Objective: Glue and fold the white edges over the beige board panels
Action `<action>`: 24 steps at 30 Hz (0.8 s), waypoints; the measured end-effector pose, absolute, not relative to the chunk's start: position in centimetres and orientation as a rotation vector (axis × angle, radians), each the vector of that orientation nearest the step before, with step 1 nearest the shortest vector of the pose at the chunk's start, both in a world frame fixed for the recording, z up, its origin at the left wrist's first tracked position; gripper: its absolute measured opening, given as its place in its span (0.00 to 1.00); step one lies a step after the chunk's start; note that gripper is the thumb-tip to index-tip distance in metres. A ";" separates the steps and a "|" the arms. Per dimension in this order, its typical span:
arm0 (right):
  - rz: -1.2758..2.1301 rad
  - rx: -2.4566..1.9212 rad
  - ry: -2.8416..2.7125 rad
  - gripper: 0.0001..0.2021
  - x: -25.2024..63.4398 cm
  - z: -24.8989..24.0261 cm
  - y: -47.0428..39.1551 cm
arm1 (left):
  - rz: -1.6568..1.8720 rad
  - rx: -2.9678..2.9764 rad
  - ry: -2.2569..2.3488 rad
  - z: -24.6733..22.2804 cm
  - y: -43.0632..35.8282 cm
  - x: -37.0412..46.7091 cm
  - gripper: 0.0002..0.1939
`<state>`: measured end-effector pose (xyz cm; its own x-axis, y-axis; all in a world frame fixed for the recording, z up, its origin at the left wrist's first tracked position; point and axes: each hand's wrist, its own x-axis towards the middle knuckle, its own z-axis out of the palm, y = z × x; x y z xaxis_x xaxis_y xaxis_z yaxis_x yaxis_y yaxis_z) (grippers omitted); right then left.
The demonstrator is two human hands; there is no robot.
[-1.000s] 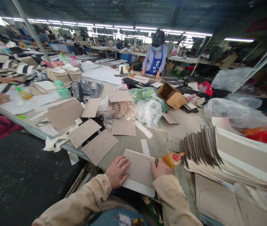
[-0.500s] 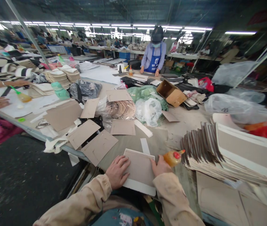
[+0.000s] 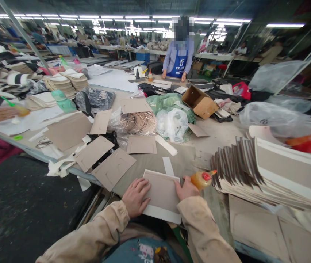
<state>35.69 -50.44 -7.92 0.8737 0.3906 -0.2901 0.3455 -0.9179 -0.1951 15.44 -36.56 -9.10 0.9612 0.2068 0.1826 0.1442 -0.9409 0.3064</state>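
A taupe rectangular panel with a pale border lies at the table's front edge, its near part reaching past the edge. On its left side rests my left hand, open, fingers laid flat. At its right edge is my right hand, with the thumb against the panel. My right hand is closed around a squeeze bottle of amber liquid, its red-tipped nozzle pointing right; the fingers on its far side are hidden. Just beyond the panel lies a white strip.
Loose taupe panels lie to the left. A fanned stack of pale-bordered panels stands at right. Farther back are a clear plastic bag and an open cardboard box. A co-worker stands across the table; another person's hand is at left.
The view has shifted slightly. My hands and the panel keep the same places relative to each other. At left, the other person's hand has moved to the amber bottle there.
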 end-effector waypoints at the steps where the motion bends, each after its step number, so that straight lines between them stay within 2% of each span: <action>1: 0.491 -2.888 -0.588 0.19 35.7 -8.1 -50.5 | 0.299 2.820 0.259 -9.1 -36.6 15.5 0.24; 4: 0.466 -2.839 -0.637 0.17 35.8 -8.9 -50.9 | 0.279 2.824 0.264 -9.0 -36.6 15.5 0.24; 11: 0.311 -2.851 -0.685 0.26 35.3 -9.5 -51.1 | 0.283 2.839 0.276 -9.0 -36.7 15.7 0.24; 24: 0.263 -2.861 -0.719 0.24 35.1 -9.1 -51.2 | 0.305 2.835 0.263 -9.0 -36.7 15.9 0.24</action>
<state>35.11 -51.16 -9.10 0.8676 0.4809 -0.1267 0.4491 -0.8671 -0.2154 15.87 -36.71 -9.00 0.9612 0.2079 0.1813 0.1495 -0.9450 0.2908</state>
